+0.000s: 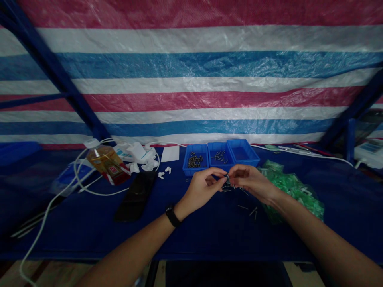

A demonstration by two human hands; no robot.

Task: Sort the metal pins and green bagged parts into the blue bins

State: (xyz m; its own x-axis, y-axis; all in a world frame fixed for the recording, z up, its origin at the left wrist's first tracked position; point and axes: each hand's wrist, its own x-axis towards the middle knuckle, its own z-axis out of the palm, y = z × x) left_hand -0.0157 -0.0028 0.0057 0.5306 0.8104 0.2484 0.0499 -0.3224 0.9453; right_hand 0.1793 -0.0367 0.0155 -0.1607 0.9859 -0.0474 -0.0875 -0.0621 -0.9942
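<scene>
**Q:** What are the hands doing?

**A:** The left hand (200,191) and right hand (249,182) are meeting above the blue cloth-covered tabletop (209,239). The right grip is closed on a thin metal pin (229,177), pinching it at the fingertips. The left grip is curled in tight beside it, but I can't tell if it's holding the pin too. Too small to see more.

**Q:** Why's it held up like that?

**A:** Probably to keep it off the loose pins (253,211) lying just below and separate it from them. Both wrists are angling inward, so the fingertips are working close together.

**Q:** What's nearby?

**A:** Three blue plastic bins (220,156) are sitting in a row just beyond the hands, within easy reach. Dark small parts are filling the left bin, and pins are lying in the middle one. A green plastic bag (291,189) of green parts is lying under and beyond the right hand.

**Q:** Room to move?

**A:** Tight on the far side and right, with the bins and bag crowding in. Bare cloth is running toward the front edge, where the forearms are crossing it.
</scene>
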